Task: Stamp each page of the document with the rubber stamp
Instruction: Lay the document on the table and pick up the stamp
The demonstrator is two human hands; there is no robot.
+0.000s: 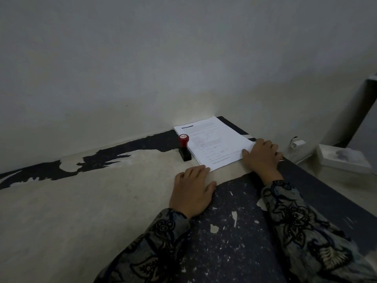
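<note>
Left hand (191, 193) flat, fingers relaxed, fingertips touching white printed paper stack (214, 144). Right hand (263, 156) fingers spread over stack's right corner. Red-knobbed black rubber stamp (184, 148) upright just left of stack.

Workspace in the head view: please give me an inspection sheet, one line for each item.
Surface: worn table, dark coating peeled in patches.
Job's things: document stacked flat near the wall; rubber stamp upright, at its left edge.
Clutter: nothing seen.
Hands: left hand flat on the table, fingertips at the document's near corner; right hand on its right corner.
Cables: nothing seen.
Surroundings: plain wall; white box at right.
</note>
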